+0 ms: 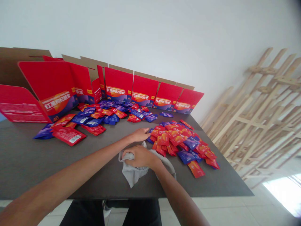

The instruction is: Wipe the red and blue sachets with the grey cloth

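Observation:
My right hand (138, 156) is closed round a crumpled light grey cloth (133, 175), pressing it on the dark tabletop. Part of the cloth trails out under my right wrist. Just beyond it, my left hand (140, 135) reaches to the left edge of a heap of red and purple sachets (175, 135). Its index finger is stretched out, and the fingertips are beside or touching a purple sachet; the other fingers are partly hidden. No sachet is visibly lifted.
Open red cartons (118, 83) with brown insides line the wall side of the dark table (105, 175). More red and purple sachets (94, 117) lie scattered before them. A single purple sachet (166, 115) lies apart. Wooden easel-like frames (254, 116) lean at the right.

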The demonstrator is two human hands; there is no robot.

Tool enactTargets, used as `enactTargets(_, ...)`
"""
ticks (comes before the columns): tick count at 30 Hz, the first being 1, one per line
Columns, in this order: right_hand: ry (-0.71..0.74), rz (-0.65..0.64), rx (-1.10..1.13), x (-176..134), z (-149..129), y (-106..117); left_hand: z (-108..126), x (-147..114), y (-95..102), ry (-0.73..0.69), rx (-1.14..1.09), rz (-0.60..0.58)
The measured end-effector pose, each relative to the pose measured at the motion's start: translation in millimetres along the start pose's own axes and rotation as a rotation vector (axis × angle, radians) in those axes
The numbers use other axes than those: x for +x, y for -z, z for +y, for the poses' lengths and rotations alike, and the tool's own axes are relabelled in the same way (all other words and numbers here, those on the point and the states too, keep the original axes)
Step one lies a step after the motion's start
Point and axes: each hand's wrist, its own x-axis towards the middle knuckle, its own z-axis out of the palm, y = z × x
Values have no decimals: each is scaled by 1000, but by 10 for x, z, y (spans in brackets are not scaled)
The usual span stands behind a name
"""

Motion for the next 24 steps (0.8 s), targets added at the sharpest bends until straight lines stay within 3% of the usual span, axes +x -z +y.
enactTargets(4,-27,-22,-22,5,17,-5,-100,-261,595,-10,188,85)
enactTargets(6,-37,-60,-26,16,34,-9,-168,-424,1021,-73,544,121)
enactTargets(9,-49,-102,-8,30,49,-6,-241,-650,1661,-82,848,88)
enactTargets(12,-56,-102,24,35,40,9,-272,-794,2109,-63,932,34)
enactTargets(16,-76,-111,36,40,22,22,-298,-852,2320,-133,887,-35)
enactTargets(24,-73,-97,53,41,31,16,-180,-904,2335,-177,1004,6)
